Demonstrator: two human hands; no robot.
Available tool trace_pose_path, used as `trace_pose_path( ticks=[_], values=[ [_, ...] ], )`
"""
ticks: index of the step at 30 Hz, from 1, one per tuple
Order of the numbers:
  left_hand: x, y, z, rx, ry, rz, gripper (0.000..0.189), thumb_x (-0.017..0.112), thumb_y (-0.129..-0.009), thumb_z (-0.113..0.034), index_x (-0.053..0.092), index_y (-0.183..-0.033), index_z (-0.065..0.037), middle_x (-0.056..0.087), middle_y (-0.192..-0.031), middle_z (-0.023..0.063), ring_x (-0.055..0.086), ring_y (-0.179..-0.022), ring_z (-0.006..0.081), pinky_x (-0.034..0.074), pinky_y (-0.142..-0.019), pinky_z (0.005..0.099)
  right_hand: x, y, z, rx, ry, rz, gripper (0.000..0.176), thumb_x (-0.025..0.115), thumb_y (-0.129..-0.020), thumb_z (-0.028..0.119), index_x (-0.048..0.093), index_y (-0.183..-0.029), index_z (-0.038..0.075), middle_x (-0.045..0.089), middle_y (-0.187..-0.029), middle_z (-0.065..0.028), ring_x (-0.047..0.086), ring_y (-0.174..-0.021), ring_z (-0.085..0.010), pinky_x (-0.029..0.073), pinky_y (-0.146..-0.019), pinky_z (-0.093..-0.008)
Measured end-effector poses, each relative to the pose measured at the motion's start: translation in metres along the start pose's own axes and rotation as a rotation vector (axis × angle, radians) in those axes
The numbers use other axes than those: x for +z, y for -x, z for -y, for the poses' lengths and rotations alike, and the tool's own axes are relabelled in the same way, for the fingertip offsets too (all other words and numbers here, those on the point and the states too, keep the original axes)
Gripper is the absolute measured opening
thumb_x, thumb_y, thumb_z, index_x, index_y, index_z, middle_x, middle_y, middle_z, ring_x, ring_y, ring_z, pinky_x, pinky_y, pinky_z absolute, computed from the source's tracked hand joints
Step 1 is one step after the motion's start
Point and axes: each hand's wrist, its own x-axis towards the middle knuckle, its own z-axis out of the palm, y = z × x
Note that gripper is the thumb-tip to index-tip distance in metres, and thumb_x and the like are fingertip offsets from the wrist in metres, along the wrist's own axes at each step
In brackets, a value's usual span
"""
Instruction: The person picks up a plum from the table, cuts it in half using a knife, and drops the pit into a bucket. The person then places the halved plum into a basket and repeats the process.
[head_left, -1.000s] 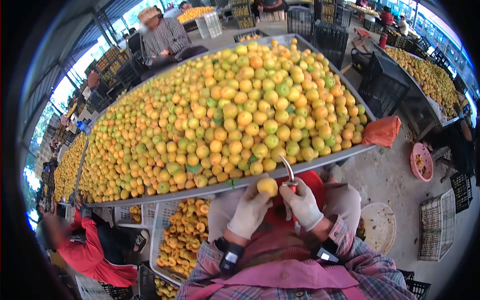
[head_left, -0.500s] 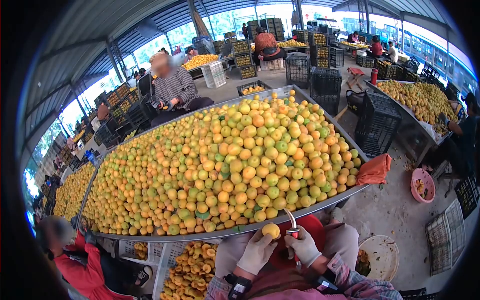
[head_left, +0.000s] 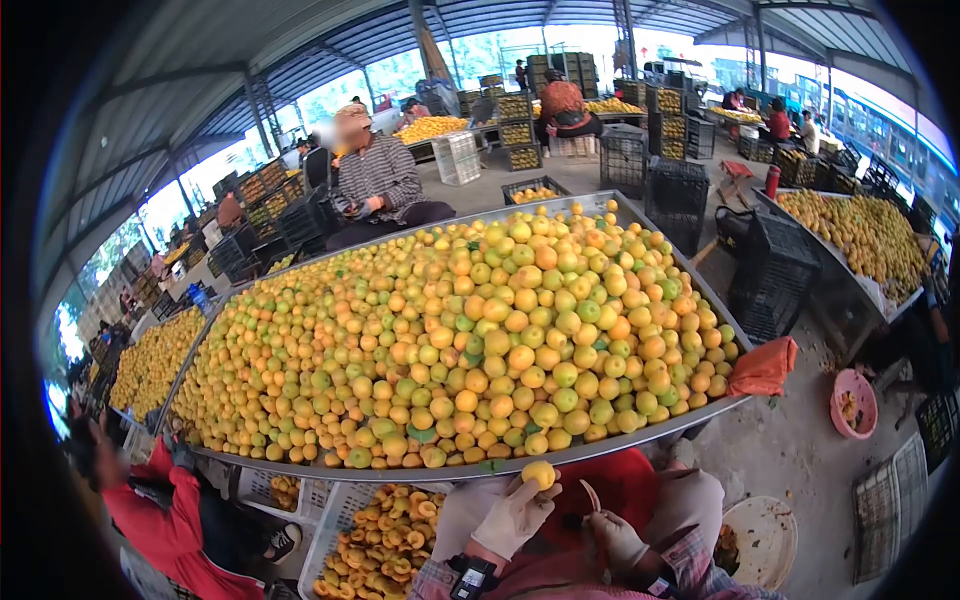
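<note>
Near the metal-rimmed table (head_left: 330, 472) in front of me, my gloved left hand (head_left: 513, 518) is closed around a yellow apricot (head_left: 539, 474), with the fruit at its fingertips. My gloved right hand (head_left: 616, 541) grips a small curved knife (head_left: 590, 496), its blade pointing up and apart from the apricot. Just beyond both hands, a large heap of yellow, orange and greenish apricots (head_left: 450, 350) covers the table. Below my hands a red basin (head_left: 630, 480) sits between my knees, partly hidden.
A white crate (head_left: 318, 545) of halved apricots stands at my left, near a person in a red jacket (head_left: 165, 525). An orange cloth (head_left: 762, 368) hangs on the table's right corner. A white tub (head_left: 775, 535) and pink basin (head_left: 853, 403) are on the floor; another person (head_left: 385, 180) sits across.
The knife blade has moved away from the apricot, with my right hand lower and farther from the left. The whole view has shifted slightly, and the person across has raised their head.
</note>
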Motion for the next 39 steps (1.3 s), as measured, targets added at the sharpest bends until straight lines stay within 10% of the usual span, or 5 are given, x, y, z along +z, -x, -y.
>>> trace_pose_path(
  ticks=[2,20,28,39],
  values=[
    [0.006,0.009,-0.008,-0.168,0.364,-0.056,0.029,0.055,-0.095,-0.013,0.052,-0.123,-0.005,0.060,-0.117,0.0118,0.061,-0.099,0.0223,0.047,-0.083,0.0331,-0.007,-0.005,-0.005,0.012,-0.023,0.019,0.021,0.053,-0.096,0.030,0.057,-0.097,0.010,0.056,-0.069,-0.0008,0.052,-0.055,-0.0131,0.043,-0.049,-0.0273],
    [-0.111,0.032,0.057,-0.364,0.288,-0.097,0.037,0.057,-0.092,-0.019,0.050,-0.127,-0.005,0.061,-0.107,0.0088,0.059,-0.092,0.0203,0.049,-0.081,0.0325,0.010,-0.006,0.023,0.058,-0.018,-0.053,0.033,0.046,-0.098,0.044,0.052,-0.096,0.011,0.047,-0.059,-0.0018,0.045,-0.043,-0.0157,0.038,-0.040,-0.0285],
    [-0.089,0.032,0.039,-0.243,0.197,0.011,0.051,0.060,-0.091,-0.047,0.050,-0.120,-0.007,0.054,-0.104,0.0035,0.051,-0.094,0.0154,0.043,-0.081,0.0274,0.058,-0.010,0.132,-0.439,0.132,0.012,0.040,0.044,-0.099,0.042,0.049,-0.090,0.003,0.050,-0.060,-0.0052,0.051,-0.042,-0.0178,0.043,-0.040,-0.0273],
    [-0.093,0.036,0.043,-0.263,0.124,0.021,0.064,0.060,-0.088,-0.054,0.048,-0.128,-0.006,0.053,-0.108,0.0037,0.050,-0.096,0.0159,0.041,-0.088,0.0288,0.056,-0.038,0.025,-0.080,0.231,0.012,0.024,0.049,-0.099,0.029,0.053,-0.098,0.006,0.050,-0.060,-0.0033,0.044,-0.037,-0.0154,0.038,-0.035,-0.0286]
  ],
)
